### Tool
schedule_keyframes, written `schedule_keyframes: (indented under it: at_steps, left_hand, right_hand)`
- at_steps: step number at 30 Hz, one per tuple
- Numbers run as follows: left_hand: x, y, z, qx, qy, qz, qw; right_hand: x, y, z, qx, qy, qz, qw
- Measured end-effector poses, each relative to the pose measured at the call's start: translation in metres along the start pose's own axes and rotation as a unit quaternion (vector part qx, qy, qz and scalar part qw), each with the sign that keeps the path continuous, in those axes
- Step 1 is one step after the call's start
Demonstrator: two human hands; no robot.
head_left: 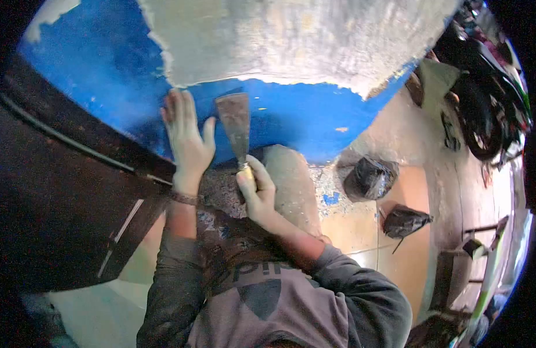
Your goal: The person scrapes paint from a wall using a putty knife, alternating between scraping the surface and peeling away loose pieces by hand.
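Note:
My left hand [189, 142] lies with its fingers stretched out flat against the blue-painted wall [302, 116], its fingertips near the ragged edge of the paint. In my right hand [259, 191] is a paint scraper [235, 119], gripped by its pale yellow handle, its wide metal blade pointing up over the blue paint just right of my left hand. Above the blue band, a large patch of wall [256, 43] is bare and greyish white. A few small pale chips mark the blue surface right of the blade.
Paint flakes [330, 199] litter the floor by my knee. Two black plastic bags [369, 178] lie to the right. A dark cabinet [65, 191] stands close on my left. Farther right are a motorcycle [482, 110] and a dark wooden frame [482, 232].

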State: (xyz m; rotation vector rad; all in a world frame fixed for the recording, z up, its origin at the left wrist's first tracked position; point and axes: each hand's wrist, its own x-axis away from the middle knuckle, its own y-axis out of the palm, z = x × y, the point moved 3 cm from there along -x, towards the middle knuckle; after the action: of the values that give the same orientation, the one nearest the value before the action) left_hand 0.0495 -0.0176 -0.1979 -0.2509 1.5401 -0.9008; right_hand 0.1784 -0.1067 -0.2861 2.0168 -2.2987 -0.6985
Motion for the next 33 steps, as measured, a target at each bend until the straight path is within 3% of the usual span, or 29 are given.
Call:
schedule_keyframes:
  at_steps: [2,3,5,7,9,10,12,13,15,16,21,23,28,33]
  left_hand:
    - [0.005,-0.004,0.002,0.004,-0.011,-0.007,1.0]
    - [0.007,-0.007,0.003,0.015,-0.018,-0.012,1.0]
    - [0.013,-0.01,0.005,0.075,-0.029,0.002,0.997]
    - [0.022,-0.014,0.011,0.22,-0.115,0.037,0.968]
    - [0.036,-0.01,0.018,0.397,-0.268,-0.02,0.878]
    - [0.038,-0.012,0.023,0.397,-0.269,-0.014,0.877]
    - [0.043,-0.005,0.033,0.625,-0.348,-0.06,0.696]
    - [0.041,-0.007,0.035,0.627,-0.349,-0.056,0.695]
    - [0.035,-0.012,0.044,0.73,-0.336,-0.079,0.59]
    - [0.03,-0.021,0.05,0.742,-0.374,-0.068,0.552]
    - [0.025,-0.025,0.049,0.744,-0.378,-0.08,0.545]
    - [0.026,-0.023,0.048,0.741,-0.386,-0.079,0.543]
    - [0.03,-0.019,0.041,0.632,-0.405,-0.026,0.66]
    - [0.025,-0.019,0.033,0.629,-0.421,-0.023,0.653]
  right_hand:
    - [0.001,0.001,-0.002,0.013,0.012,-0.002,1.0]
    - [0.003,0.003,0.0,-0.025,0.062,-0.005,0.998]
    - [0.002,0.004,-0.005,-0.032,0.027,-0.025,0.999]
    - [0.001,0.006,-0.011,-0.051,0.061,-0.05,0.996]
    - [-0.001,0.008,-0.016,-0.088,0.075,-0.068,0.991]
    - [-0.004,0.009,-0.014,-0.1,0.072,-0.087,0.989]
    - [-0.01,0.014,-0.015,-0.093,0.058,-0.097,0.989]
    - [-0.013,0.017,-0.018,-0.089,0.044,-0.101,0.99]
    - [-0.018,0.027,-0.026,-0.095,0.029,-0.114,0.989]
    - [-0.02,0.03,-0.031,-0.103,0.014,-0.123,0.987]
    - [-0.028,0.039,-0.036,-0.076,0.001,-0.109,0.991]
    - [-0.034,0.04,-0.04,-0.028,-0.053,-0.101,0.993]
    - [-0.032,0.044,-0.034,-0.033,-0.013,-0.097,0.995]
    - [-0.037,0.055,-0.043,0.008,-0.079,-0.086,0.993]
